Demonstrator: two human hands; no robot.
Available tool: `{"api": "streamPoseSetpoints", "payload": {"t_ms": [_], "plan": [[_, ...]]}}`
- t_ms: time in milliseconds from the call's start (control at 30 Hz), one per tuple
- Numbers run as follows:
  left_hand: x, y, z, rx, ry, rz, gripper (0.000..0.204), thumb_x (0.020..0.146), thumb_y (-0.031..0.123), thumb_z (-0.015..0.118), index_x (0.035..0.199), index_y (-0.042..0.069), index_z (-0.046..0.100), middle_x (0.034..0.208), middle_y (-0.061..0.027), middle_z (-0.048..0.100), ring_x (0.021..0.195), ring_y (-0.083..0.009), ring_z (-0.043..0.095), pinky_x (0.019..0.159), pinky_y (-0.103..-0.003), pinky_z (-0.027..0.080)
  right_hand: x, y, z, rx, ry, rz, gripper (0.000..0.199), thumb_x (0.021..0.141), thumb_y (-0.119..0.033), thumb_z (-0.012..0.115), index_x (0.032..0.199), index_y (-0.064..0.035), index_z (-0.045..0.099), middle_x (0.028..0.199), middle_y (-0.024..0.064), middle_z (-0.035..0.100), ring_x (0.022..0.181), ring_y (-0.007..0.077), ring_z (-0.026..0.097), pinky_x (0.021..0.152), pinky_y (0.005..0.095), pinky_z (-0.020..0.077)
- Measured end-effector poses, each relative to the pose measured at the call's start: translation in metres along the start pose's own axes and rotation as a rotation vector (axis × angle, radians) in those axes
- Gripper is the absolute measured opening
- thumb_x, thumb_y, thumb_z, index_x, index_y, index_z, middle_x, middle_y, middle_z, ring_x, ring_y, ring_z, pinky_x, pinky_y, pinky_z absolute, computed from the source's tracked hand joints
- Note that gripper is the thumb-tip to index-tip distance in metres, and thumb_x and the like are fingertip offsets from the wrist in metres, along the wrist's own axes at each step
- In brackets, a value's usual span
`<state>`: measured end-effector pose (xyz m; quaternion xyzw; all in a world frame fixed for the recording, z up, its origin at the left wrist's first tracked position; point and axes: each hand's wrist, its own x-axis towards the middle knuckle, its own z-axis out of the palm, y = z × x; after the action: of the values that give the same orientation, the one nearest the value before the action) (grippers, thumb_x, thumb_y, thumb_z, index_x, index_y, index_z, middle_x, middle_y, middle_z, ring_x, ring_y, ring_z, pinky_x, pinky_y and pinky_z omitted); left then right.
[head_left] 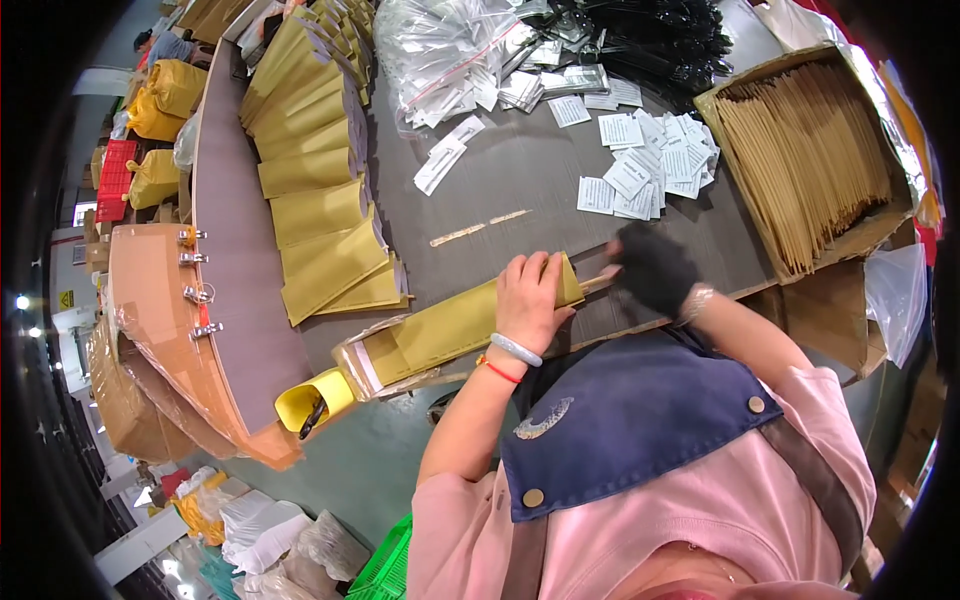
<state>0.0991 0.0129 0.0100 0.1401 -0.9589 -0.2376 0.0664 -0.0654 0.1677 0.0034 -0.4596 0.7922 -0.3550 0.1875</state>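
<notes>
A long yellow-brown kraft envelope (430,335) lies along the table's front edge, a pale strip across its left end. My left hand (530,292), bare, holds it down near its right end, fingers over the far side and thumb at the near side. Just off that right end is my right hand (655,270) in a black glove with bare fingertips. It is blurred by motion, and I cannot tell whether anything is in its fingers. Many similar kraft envelopes (325,255) overlap in a fanned row on the left.
White printed packets (650,165) lie beyond my right hand. Behind are a clear plastic bag of packets (440,50) and black glossy pouches (670,40). A carton of brown envelopes (800,160) stands right. A yellow container (315,400) with a black-handled tool hangs at the front-left edge.
</notes>
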Motion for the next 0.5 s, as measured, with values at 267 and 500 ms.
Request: {"api": "streamPoseSetpoints", "payload": {"t_ms": [267,500], "plan": [[0.001,0.004,-0.002,0.046,-0.009,0.068,0.068,0.057,0.017,0.082,0.121,0.014,0.058,0.116,-0.0109,0.054,0.107,-0.0330,0.049,0.091,-0.044,0.042,0.003,-0.026,0.033,0.352,-0.183,-0.031,0.034,0.076,-0.018,0.072,0.103,-0.0058,0.056,0.096,0.0131,0.059,0.093,0.0310,0.058,0.082,0.0389,0.0456],[0.023,0.026,-0.060,0.236,-0.341,0.143,0.027,0.064,0.010,0.069,0.090,0.015,0.064,0.097,-0.0115,0.053,0.092,-0.0329,0.054,0.073,-0.043,0.049,0.002,-0.026,-0.018,-0.435,-0.266,-0.235,0.061,0.063,-0.045,0.078,0.109,-0.0103,0.059,0.104,0.0098,0.058,0.105,0.0295,0.053,0.090,0.0451,0.0386]]}}
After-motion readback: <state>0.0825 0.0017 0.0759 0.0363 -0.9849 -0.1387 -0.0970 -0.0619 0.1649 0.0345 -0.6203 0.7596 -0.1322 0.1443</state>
